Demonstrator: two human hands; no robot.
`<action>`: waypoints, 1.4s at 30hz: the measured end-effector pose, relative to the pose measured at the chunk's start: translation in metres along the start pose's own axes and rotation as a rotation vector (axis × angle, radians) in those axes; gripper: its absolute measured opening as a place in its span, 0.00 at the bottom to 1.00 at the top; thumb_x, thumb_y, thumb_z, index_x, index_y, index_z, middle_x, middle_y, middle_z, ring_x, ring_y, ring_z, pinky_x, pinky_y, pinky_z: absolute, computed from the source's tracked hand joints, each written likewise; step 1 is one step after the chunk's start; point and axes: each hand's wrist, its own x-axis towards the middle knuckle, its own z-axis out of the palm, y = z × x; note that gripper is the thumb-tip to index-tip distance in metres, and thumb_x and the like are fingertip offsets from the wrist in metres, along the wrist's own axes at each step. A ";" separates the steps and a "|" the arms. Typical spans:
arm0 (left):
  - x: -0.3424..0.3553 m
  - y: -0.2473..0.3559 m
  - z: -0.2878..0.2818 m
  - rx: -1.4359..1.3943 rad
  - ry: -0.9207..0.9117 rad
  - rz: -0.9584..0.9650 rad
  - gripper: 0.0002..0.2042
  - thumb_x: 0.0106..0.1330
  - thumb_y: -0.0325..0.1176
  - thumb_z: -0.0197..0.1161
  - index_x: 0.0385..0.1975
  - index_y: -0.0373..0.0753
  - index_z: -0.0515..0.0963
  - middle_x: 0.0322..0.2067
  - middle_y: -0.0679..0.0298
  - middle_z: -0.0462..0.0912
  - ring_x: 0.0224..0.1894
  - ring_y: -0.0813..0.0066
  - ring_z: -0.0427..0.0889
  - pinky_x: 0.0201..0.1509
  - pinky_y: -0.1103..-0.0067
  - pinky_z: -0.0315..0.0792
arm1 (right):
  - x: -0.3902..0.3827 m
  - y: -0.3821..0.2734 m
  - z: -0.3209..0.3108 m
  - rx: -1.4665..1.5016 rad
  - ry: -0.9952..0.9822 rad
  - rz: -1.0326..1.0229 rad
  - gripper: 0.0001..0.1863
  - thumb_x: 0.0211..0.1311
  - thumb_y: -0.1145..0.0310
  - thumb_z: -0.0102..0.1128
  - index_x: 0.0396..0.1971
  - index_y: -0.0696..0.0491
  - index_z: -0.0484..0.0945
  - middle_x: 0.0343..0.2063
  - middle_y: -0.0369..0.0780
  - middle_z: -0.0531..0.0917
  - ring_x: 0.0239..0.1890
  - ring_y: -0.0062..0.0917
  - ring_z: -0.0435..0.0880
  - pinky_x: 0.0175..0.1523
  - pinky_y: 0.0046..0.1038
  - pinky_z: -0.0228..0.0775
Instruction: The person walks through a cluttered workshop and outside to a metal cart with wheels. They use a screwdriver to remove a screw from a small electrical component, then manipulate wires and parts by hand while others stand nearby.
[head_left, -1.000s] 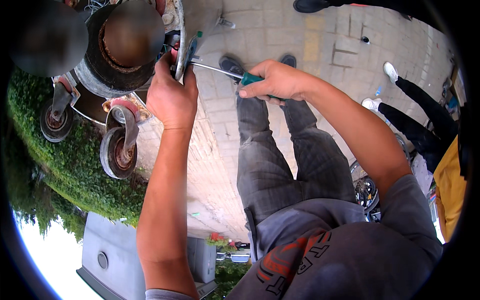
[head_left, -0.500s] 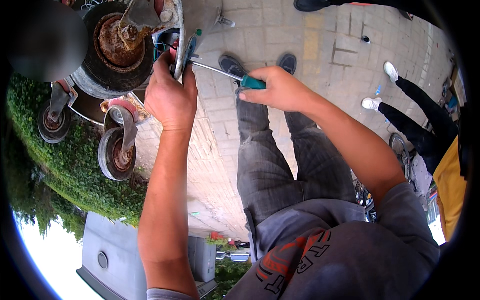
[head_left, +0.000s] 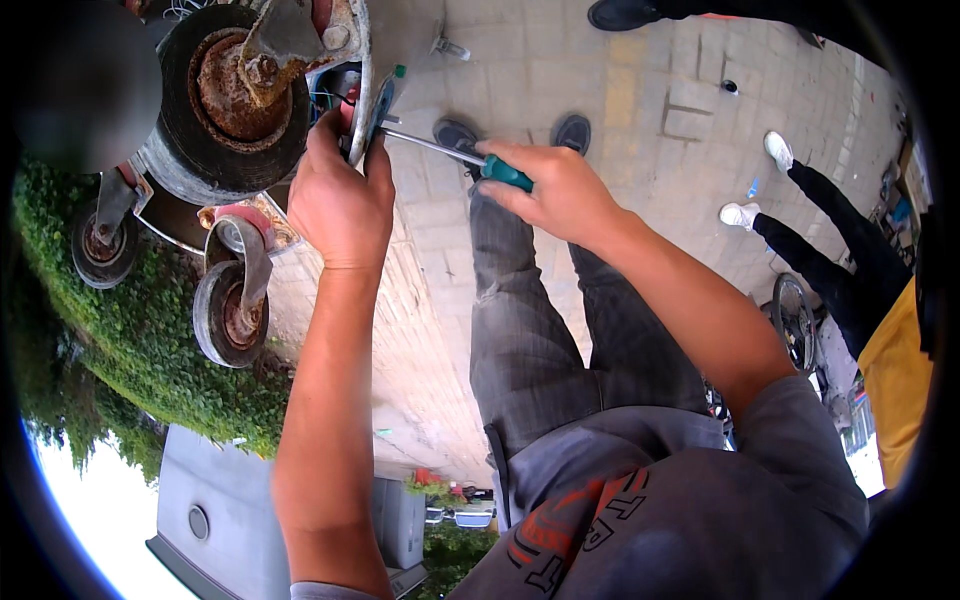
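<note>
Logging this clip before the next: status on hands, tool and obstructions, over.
Right hand gripping green-handled screwdriver; left hand straddling curved metal rim, grip unclear. Shaft pointing at rim, tip contact unclear. Left thumb close to tip end.

The right hand [head_left: 565, 192] grips a green-handled screwdriver [head_left: 507, 174].

I am outdoors, on what looks like a yard or roadside: pale paving stones [head_left: 540, 65] lie underfoot, leafy greenery [head_left: 165, 345] grows on my left, bright sky [head_left: 88, 500] shows beyond it, and a bicycle wheel [head_left: 781, 318] stands to my right.
</note>
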 end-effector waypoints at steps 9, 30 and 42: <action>0.002 0.001 -0.001 -0.026 -0.109 -0.075 0.24 0.56 0.41 0.69 0.51 0.39 0.73 0.42 0.55 0.84 0.42 0.53 0.83 0.44 0.68 0.74 | 0.000 0.012 -0.010 0.828 -0.350 0.499 0.20 0.63 0.61 0.62 0.51 0.56 0.76 0.20 0.39 0.76 0.17 0.18 0.72 0.20 0.21 0.63; -0.003 0.005 -0.004 -0.042 0.046 0.001 0.20 0.52 0.30 0.68 0.46 0.36 0.75 0.32 0.56 0.84 0.33 0.54 0.83 0.38 0.68 0.75 | -0.017 0.002 -0.007 0.302 -0.006 -0.006 0.25 0.58 0.70 0.65 0.55 0.62 0.72 0.30 0.45 0.83 0.26 0.33 0.83 0.31 0.28 0.73; -0.009 0.010 -0.007 -0.036 0.047 0.015 0.22 0.51 0.31 0.69 0.47 0.36 0.75 0.29 0.48 0.83 0.35 0.48 0.82 0.37 0.63 0.73 | -0.019 0.047 0.002 0.600 -0.291 -0.056 0.31 0.65 0.71 0.56 0.67 0.55 0.59 0.25 0.38 0.75 0.17 0.18 0.72 0.20 0.20 0.64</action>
